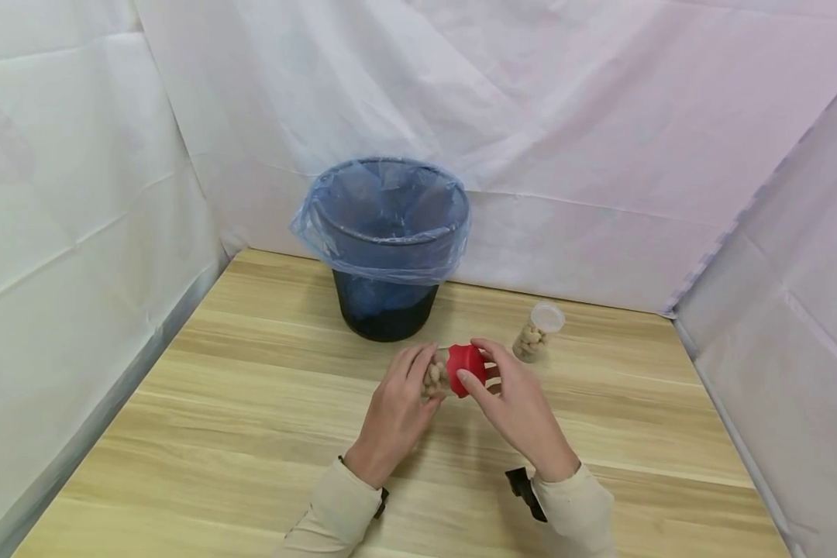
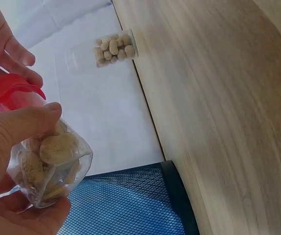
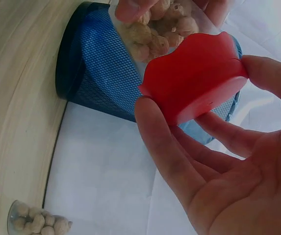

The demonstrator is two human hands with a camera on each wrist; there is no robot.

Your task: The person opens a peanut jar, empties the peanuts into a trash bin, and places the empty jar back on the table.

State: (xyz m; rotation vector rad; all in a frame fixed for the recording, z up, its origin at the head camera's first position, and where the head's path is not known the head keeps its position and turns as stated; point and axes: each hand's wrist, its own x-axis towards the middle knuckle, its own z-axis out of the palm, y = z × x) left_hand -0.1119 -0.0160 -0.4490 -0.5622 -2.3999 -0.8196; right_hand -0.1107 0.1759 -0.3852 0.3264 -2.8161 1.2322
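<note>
A clear plastic jar point(image 2: 84, 161) with tan, nut-like pieces inside lies on its side in the air above the table. My left hand point(image 1: 399, 407) grips its body, thumb across one side and fingers round the other. On the jar's mouth sits a red lid point(image 3: 194, 76) with a wavy edge, facing right. Thumb and fingertips of my right hand point(image 1: 519, 403) pinch this lid round its rim. Beyond the right hand, a second clear jar point(image 1: 532, 341), holding similar pieces, stands upright on the table with a pale, translucent top.
A black mesh bin point(image 1: 384, 310) lined with a blue plastic bag point(image 1: 418, 260) stands at the back of the wooden table point(image 1: 251, 403), just beyond my hands. White cloth walls point(image 1: 565, 132) rise behind the table and along both sides.
</note>
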